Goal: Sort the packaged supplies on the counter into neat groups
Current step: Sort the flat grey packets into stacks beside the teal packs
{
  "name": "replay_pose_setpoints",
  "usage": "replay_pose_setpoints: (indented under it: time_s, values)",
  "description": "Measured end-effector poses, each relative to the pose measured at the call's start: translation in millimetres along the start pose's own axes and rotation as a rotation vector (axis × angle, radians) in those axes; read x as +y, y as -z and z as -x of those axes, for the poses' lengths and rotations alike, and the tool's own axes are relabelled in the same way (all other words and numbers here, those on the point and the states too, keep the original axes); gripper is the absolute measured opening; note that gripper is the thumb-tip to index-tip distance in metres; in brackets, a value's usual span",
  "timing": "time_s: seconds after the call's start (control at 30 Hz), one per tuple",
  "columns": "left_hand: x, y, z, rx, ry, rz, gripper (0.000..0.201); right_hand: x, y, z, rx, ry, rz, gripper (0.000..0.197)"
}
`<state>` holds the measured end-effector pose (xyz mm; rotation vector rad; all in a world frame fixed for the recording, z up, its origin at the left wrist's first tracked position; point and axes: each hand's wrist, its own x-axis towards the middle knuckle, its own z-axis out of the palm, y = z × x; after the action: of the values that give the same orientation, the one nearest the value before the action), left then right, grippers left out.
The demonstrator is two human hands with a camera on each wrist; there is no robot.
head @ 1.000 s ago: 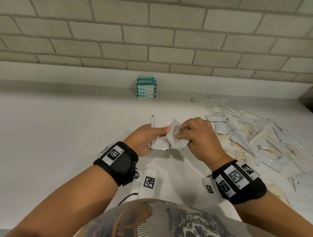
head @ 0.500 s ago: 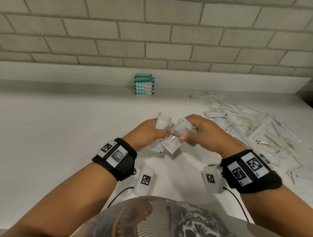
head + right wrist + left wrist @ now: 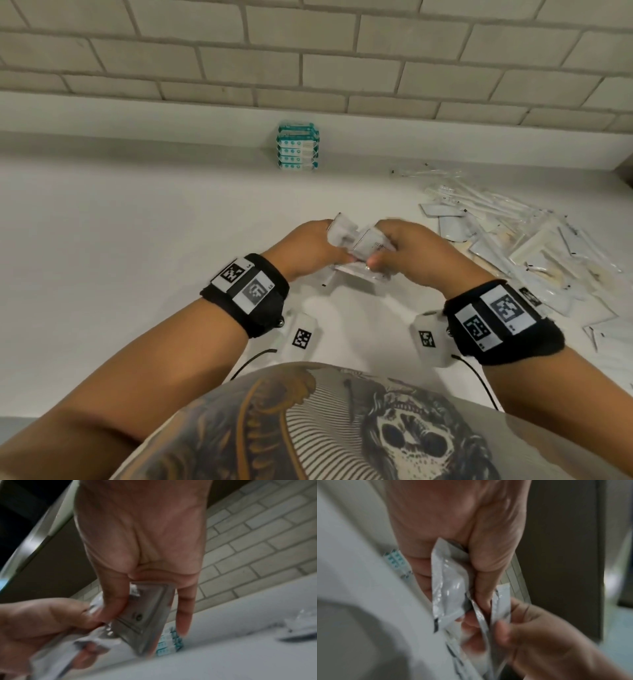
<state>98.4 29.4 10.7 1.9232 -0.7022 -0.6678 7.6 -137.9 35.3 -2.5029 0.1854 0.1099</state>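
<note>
Both hands meet over the middle of the white counter (image 3: 137, 240), each holding small white foil packets. My left hand (image 3: 313, 248) grips a few packets (image 3: 448, 582) between thumb and curled fingers. My right hand (image 3: 407, 251) pinches one flat packet (image 3: 147, 615) between thumb and fingers, pressed against the left hand's bundle (image 3: 359, 250). A neat stack of teal-and-white packs (image 3: 297, 146) stands against the back wall. A loose heap of white and clear packaged supplies (image 3: 534, 260) covers the counter to the right.
A brick wall (image 3: 308, 51) with a low ledge runs along the back of the counter. Long thin clear-wrapped items (image 3: 479, 192) lie at the heap's far edge. Cables trail from the wrist cameras near my body.
The hands have stayed together over the counter's middle and dropped slightly. The right hand has turned its packet flatter against the left hand's bundle.
</note>
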Motion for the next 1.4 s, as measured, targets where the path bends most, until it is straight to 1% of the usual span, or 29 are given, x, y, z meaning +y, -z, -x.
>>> replay_pose_setpoints:
  time_s: [0.03, 0.07, 0.1, 0.17, 0.2, 0.23, 0.3, 0.33, 0.4, 0.43, 0.5, 0.57, 0.6, 0.63, 0.67, 0.7, 0.73, 0.77, 0.83, 0.87, 0.9, 1.0, 1.07, 1.17, 1.2, 1.27, 1.33, 1.37, 1.4]
  values:
    - [3.8, -1.3, 0.7, 0.004, -0.013, 0.060, 0.018, -3.1, -2.1, -0.2, -0.031, -0.028, -0.014, 0.022]
    - [5.7, -2.5, 0.1, 0.016, -0.005, 0.162, 0.017, -4.2, -4.6, -0.9, -0.013, -0.049, -0.057, 0.029]
    - [5.6, -3.1, -1.9, 0.027, 0.023, 0.295, 0.019, -4.4, -8.0, -1.9, 0.034, -0.077, -0.110, 0.036]
    - [1.6, -2.7, -5.1, 0.016, 0.124, 0.597, 0.030, -2.7, -11.1, -1.2, 0.148, -0.129, -0.246, 0.047]
    - [-1.1, -1.0, -5.9, -0.002, 0.154, 0.713, 0.036, 1.5, -11.6, -2.5, 0.200, -0.160, -0.300, 0.048]
    - [-4.9, 0.6, -6.4, -0.013, 0.155, 0.788, 0.040, 7.0, -11.1, -3.1, 0.244, -0.201, -0.357, 0.045]
    - [-9.9, 3.3, -5.2, -0.012, 0.104, 0.830, 0.041, 13.9, -8.2, -5.0, 0.285, -0.249, -0.550, 0.042]
    - [-11.0, 3.2, -4.3, 0.004, 0.083, 0.813, 0.038, 15.4, -7.2, -6.3, 0.274, -0.236, -0.701, 0.043]
    - [-12.1, 0.7, -4.7, 0.052, 0.040, 0.730, 0.036, 10.4, -7.3, -9.3, 0.189, -0.171, -0.975, 0.041]
    - [-12.0, -1.2, -5.6, 0.071, 0.020, 0.679, 0.039, 5.9, -8.8, -11.1, 0.142, -0.154, -1.033, 0.040]
    - [-9.8, -4.1, -5.9, 0.075, -0.005, 0.596, 0.044, -2.6, -12.4, -14.2, 0.095, -0.175, -0.998, 0.038]
    - [-9.6, -3.4, -6.2, 0.052, -0.017, 0.504, 0.042, -6.5, -11.6, -16.3, 0.152, -0.193, -0.919, 0.031]
    - [-9.3, -1.8, -5.4, 0.048, -0.003, 0.464, 0.037, -7.5, -9.2, -16.5, 0.213, -0.166, -0.920, 0.025]
    - [-8.2, -0.1, -4.1, 0.050, 0.034, 0.450, 0.031, -7.1, -5.6, -15.9, 0.294, -0.094, -0.898, 0.020]
    - [-8.6, 1.5, -4.0, 0.060, 0.096, 0.484, 0.031, -7.0, -0.5, -14.3, 0.381, 0.013, -0.818, 0.018]
    - [-9.8, 3.5, -4.6, 0.065, 0.166, 0.552, 0.038, -6.8, 3.9, -12.6, 0.420, 0.121, -0.695, 0.020]
    - [-12.0, 5.4, -6.4, 0.062, 0.219, 0.641, 0.043, -5.7, 6.1, -11.1, 0.402, 0.203, -0.569, 0.022]
    - [-13.1, 6.6, -7.5, 0.058, 0.234, 0.727, 0.041, -4.4, 5.8, -9.4, 0.330, 0.255, -0.446, 0.023]
    - [-12.8, 8.3, -8.0, 0.095, 0.202, 0.825, 0.024, 1.3, -3.1, -5.7, 0.186, 0.301, -0.230, 0.025]
    - [-13.3, 9.2, -9.3, 0.140, 0.179, 0.817, 0.018, 5.2, -9.6, -4.7, 0.163, 0.292, -0.182, 0.028]
    - [-13.2, 10.2, -9.6, 0.192, 0.152, 0.777, 0.017, 7.8, -13.5, -2.8, 0.165, 0.252, -0.188, 0.030]
    - [-12.4, 12.6, -8.9, 0.312, 0.093, 0.641, 0.020, 14.3, -13.3, 4.8, 0.189, 0.033, -0.318, 0.030]
    - [-14.4, 14.5, -8.3, 0.345, 0.089, 0.618, 0.018, 19.7, -9.5, 8.6, 0.199, -0.041, -0.384, 0.023]
    - [-15.9, 14.2, -7.4, 0.339, 0.069, 0.583, 0.014, 21.7, -1.8, 8.4, 0.248, -0.116, -0.473, 0.017]
    - [-15.7, 13.3, -7.5, 0.333, 0.059, 0.561, 0.013, 20.4, 0.5, 7.1, 0.255, -0.136, -0.521, 0.019]
    - [-12.5, 10.9, -6.8, 0.311, 0.028, 0.541, 0.013, 13.7, 4.3, 4.6, 0.219, -0.113, -0.635, 0.021]
    - [-7.0, 6.8, -6.9, 0.272, -0.018, 0.540, 0.012, 1.3, 2.9, 4.0, 0.090, -0.051, -0.673, 0.017]
    - [-3.0, 4.9, -6.7, 0.257, -0.027, 0.526, 0.011, -3.2, -1.3, 2.6, 0.034, -0.042, -0.662, 0.020]
    - [1.7, 3.9, -6.9, 0.241, -0.017, 0.505, 0.015, -6.3, -6.3, 0.2, 0.014, -0.048, -0.656, 0.023]
